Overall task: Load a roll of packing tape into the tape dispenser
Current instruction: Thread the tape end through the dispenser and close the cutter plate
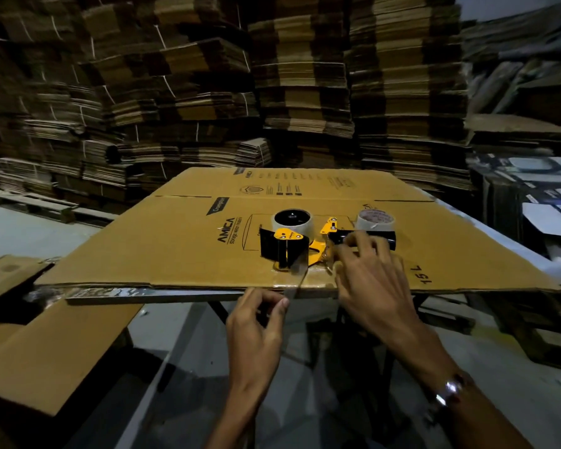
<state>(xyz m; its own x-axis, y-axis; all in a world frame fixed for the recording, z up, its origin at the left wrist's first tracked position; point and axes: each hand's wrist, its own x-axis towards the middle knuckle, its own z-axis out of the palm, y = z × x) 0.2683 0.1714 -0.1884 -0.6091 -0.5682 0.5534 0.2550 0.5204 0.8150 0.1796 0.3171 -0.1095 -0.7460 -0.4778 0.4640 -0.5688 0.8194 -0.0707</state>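
A yellow and black tape dispenser (292,247) lies on its side on a flattened cardboard box (162,241). A roll of clear tape (292,218) sits on its black hub. A strip of clear tape (297,280) runs from the dispenser's front over the box edge. My left hand (259,322) pinches the strip's free end below the edge. My right hand (366,277) rests over the dispenser's black handle (379,237), fingers curled on it. A second tape roll (375,219) stands just behind the handle.
The cardboard lies on a metal table (110,294) with dark legs below. Another flat carton (46,351) sits at the lower left. Tall stacks of flattened cartons (272,92) wall in the back and both sides. A wooden pallet (36,205) lies at the left.
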